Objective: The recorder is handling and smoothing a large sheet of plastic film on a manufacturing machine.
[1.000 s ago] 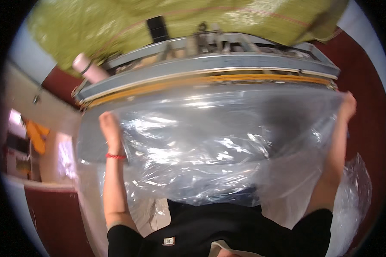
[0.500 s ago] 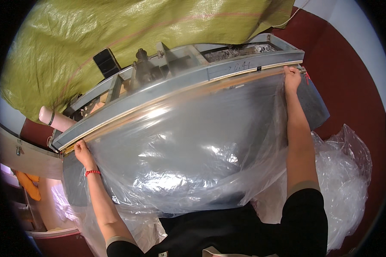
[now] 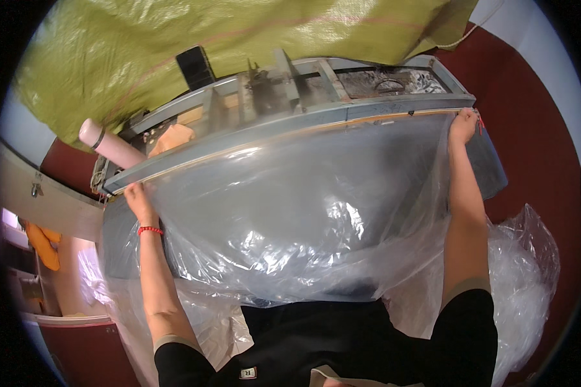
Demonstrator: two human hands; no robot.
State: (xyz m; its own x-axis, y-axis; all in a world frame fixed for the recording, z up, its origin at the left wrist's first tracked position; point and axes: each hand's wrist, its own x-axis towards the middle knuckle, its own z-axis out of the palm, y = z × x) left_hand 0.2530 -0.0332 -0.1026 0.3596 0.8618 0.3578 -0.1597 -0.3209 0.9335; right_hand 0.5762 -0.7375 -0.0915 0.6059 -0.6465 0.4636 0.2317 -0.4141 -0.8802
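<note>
A yellow-green tarp (image 3: 252, 29) with a thin reddish line fills the top. A dark phone (image 3: 195, 67) sits tilted against its lower part. Left of that, a pink bottle (image 3: 113, 145) with a dark band leans near a peach scrap (image 3: 172, 139). Orange cloth (image 3: 43, 245) is far left; a pale cord (image 3: 476, 26) hangs by the red-and-white wall (image 3: 529, 122).

A plastic sheet (image 3: 290, 187) lies over the surface (image 3: 489, 161), reaching the frame (image 3: 394, 106) along its far edge; a bottle (image 3: 112, 143) is at the frame's left end, a phone (image 3: 195, 68) at its back, the tarp (image 3: 252, 32) behind.
</note>
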